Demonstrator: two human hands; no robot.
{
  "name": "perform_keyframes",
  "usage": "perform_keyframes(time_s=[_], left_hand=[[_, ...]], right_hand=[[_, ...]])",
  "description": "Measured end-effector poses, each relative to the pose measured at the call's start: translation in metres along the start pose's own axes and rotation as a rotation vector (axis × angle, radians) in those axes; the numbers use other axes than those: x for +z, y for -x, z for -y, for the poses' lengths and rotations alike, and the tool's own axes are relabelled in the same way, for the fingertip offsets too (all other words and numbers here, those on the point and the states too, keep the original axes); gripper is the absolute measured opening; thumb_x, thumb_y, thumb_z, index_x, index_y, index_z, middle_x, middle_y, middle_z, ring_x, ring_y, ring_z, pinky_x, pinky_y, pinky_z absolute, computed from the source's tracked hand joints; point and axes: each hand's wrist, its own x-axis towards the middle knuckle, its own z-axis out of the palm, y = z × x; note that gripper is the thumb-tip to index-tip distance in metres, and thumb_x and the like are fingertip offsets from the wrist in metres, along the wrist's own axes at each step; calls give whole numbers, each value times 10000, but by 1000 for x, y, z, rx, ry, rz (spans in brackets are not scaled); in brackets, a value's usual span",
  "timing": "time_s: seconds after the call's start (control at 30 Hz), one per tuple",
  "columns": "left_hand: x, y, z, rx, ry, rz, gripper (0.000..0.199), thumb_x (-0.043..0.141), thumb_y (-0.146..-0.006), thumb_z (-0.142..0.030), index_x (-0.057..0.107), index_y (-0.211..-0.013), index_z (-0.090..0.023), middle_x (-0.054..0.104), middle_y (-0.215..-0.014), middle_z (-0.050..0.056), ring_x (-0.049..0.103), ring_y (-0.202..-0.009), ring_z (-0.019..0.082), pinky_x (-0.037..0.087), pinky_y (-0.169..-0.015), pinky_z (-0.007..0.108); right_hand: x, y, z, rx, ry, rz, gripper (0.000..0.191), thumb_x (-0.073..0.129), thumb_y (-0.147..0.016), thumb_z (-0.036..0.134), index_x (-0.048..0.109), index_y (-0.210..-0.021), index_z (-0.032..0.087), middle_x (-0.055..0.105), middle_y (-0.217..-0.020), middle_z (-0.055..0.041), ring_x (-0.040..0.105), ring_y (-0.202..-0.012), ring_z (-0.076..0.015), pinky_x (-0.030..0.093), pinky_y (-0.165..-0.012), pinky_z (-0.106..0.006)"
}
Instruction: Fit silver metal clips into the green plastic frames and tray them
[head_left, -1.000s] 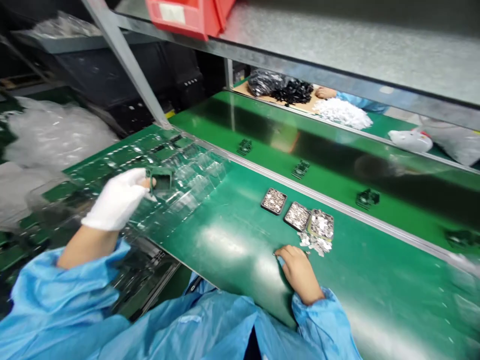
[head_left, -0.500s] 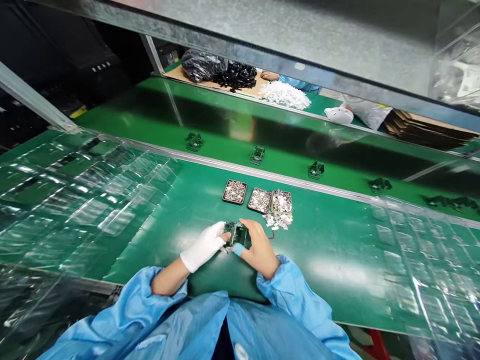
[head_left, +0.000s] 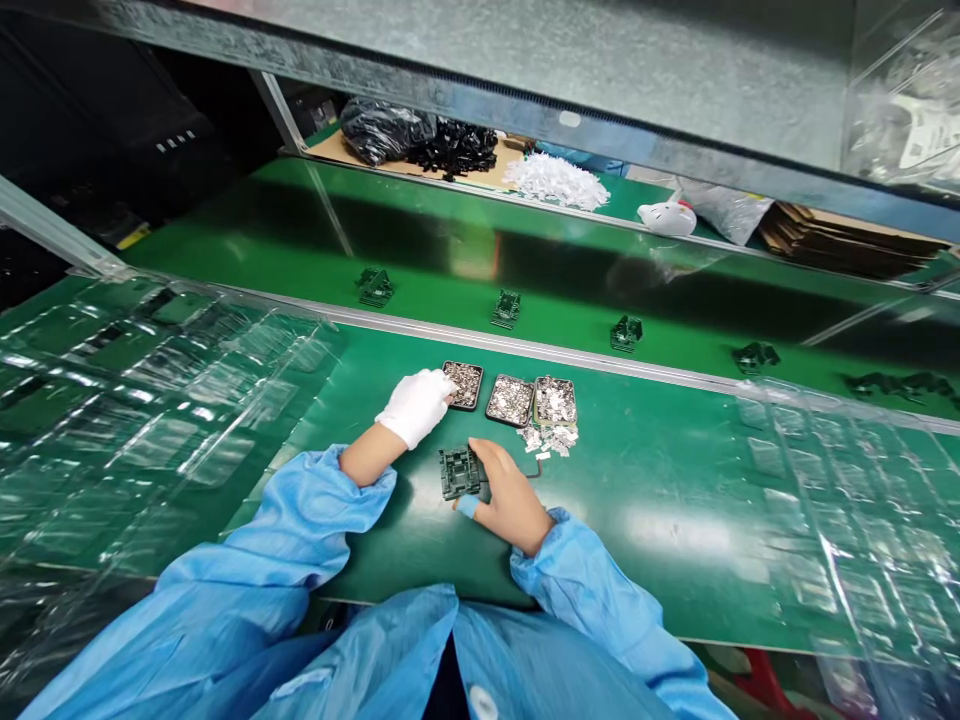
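My left hand [head_left: 417,405], in a white glove with bare fingertips, is at the left edge of a small black tray [head_left: 463,385] of tiny metal parts. Its fingers are bent together, and whatever is between them is too small to see. My right hand [head_left: 508,497], with blue tape on the thumb, grips a dark green plastic frame [head_left: 459,473] by its right side above the green table. Two more trays of small parts, a middle one [head_left: 510,400] and a right one [head_left: 556,401], stand beside each other, with loose silvery pieces [head_left: 551,440] in front.
Clear plastic blister trays lie at the left [head_left: 150,400] and right [head_left: 847,500]. Behind a metal rail [head_left: 525,345], several green assemblies [head_left: 507,307] sit on a green strip. Farther back are white parts [head_left: 559,182], black parts [head_left: 454,148] and stacked cardboard [head_left: 840,240]. A metal shelf [head_left: 562,60] hangs overhead.
My left hand has let go of the green frame and moved up to the left tray. My right hand still holds the frame, now tilted differently. The view has shifted slightly.
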Motion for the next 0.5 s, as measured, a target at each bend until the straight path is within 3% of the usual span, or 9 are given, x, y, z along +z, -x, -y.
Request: perform_keyframes(time_s=[0.23, 0.33, 0.5], left_hand=[[-1, -3, -4, -18, -70, 36, 274, 417, -866, -217, 681, -852, -147, 645, -935, 149, 601, -918, 274, 443, -733, 359], [0, -3, -1, -31, -76, 23, 299, 386, -891, -236, 667, -887, -134, 637, -931, 145, 599, -896, 265, 444, -720, 348], [0, -3, 3, 15, -59, 30, 283, 405, -902, -274, 673, -916, -184, 639, -972, 92, 589, -921, 225, 442, -763, 314]], right_hand=[[-14, 5, -14, 41, 179, 128, 530, 596, -789, 166, 458, -1301, 155, 531, -1268, -108, 470, -1146, -243, 394, -998, -396], [-14, 5, -19, 99, 307, 128, 370, 502, -773, 34, 589, -1108, 167, 590, -1112, -83, 501, -1020, -228, 414, -907, -359], [-15, 4, -24, 198, 392, 88, 324, 441, -765, -14, 631, -925, 193, 593, -952, -60, 497, -900, -210, 392, -804, -319]])
